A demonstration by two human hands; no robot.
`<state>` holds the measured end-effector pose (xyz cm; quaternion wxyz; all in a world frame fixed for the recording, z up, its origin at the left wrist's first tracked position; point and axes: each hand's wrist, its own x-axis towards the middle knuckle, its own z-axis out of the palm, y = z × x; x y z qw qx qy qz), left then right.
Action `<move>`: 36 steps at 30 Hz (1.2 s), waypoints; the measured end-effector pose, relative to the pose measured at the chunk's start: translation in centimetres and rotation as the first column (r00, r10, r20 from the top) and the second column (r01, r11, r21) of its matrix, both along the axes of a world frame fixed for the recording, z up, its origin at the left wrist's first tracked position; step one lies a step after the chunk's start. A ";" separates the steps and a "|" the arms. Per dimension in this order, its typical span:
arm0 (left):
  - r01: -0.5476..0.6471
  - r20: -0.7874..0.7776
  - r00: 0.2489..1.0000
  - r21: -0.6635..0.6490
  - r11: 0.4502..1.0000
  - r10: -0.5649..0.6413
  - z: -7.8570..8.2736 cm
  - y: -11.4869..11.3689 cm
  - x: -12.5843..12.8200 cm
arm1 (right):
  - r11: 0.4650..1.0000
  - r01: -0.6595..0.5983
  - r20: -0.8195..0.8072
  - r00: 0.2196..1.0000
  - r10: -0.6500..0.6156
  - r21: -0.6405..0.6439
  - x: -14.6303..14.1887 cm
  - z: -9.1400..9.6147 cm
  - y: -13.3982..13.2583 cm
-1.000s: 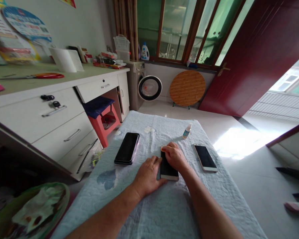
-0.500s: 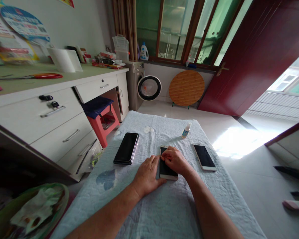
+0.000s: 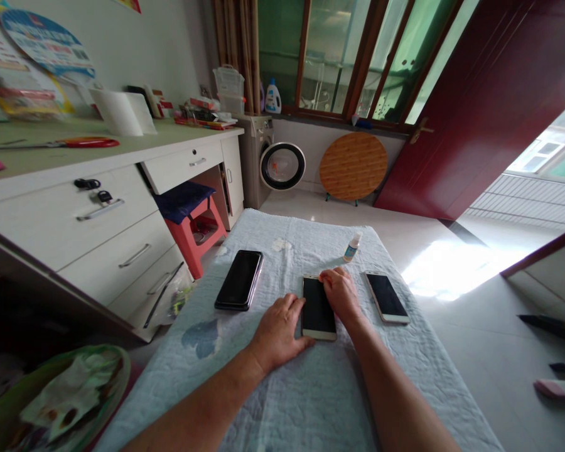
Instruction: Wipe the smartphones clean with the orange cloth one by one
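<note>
A gold-and-white smartphone (image 3: 318, 309) lies face up with a dark screen in the middle of the cloth-covered table. My left hand (image 3: 277, 329) holds it along the left side, fingers at the edge and thumb at the bottom corner. At the phone's upper right, my right hand (image 3: 341, 292) has its fingers pinched together against the glass; whatever they hold, if anything, cannot be made out. To the left lies a larger black phone (image 3: 240, 280). Another white-framed phone (image 3: 387, 297) rests on the right, with a small spray bottle (image 3: 352, 247) standing behind.
A pale blue quilted cloth (image 3: 311, 389) covers the table. On the left stand a white desk (image 3: 108, 235) and a red stool (image 3: 200, 242) with a dark cushion. A waste bin (image 3: 122, 370) is at lower left. Beyond are a washing machine (image 3: 254, 157) and a round wooden tabletop (image 3: 353, 166).
My right hand has moved from the screen's upper left across to its upper right edge, uncovering most of the glass. The left hand and the phone have stayed put.
</note>
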<state>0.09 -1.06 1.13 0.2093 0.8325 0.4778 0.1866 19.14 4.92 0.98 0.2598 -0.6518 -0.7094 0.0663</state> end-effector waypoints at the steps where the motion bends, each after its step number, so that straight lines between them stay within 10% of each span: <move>1: 0.000 -0.001 1.000 -0.001 1.000 0.000 0.1 0.0 0.0 | 1.000 -0.025 -0.009 1.000 0.025 -0.010 -0.3 0.1 0.0; 13: -0.009 0.069 0.998 -0.027 1.000 0.011 -0.6 0.1 0.1 | 0.910 -0.398 -0.058 0.917 0.394 -0.120 -1.6 1.8 -1.3; 25: -0.014 0.045 0.999 -0.035 0.999 0.016 -0.6 0.1 0.1 | 0.651 -0.569 -0.161 0.801 0.577 -0.501 -1.5 5.2 -3.4; 36: -0.011 0.005 1.000 -0.034 0.999 0.011 -0.3 0.1 0.0 | 0.954 -0.253 -0.031 0.967 0.251 -0.164 -0.9 1.9 -1.5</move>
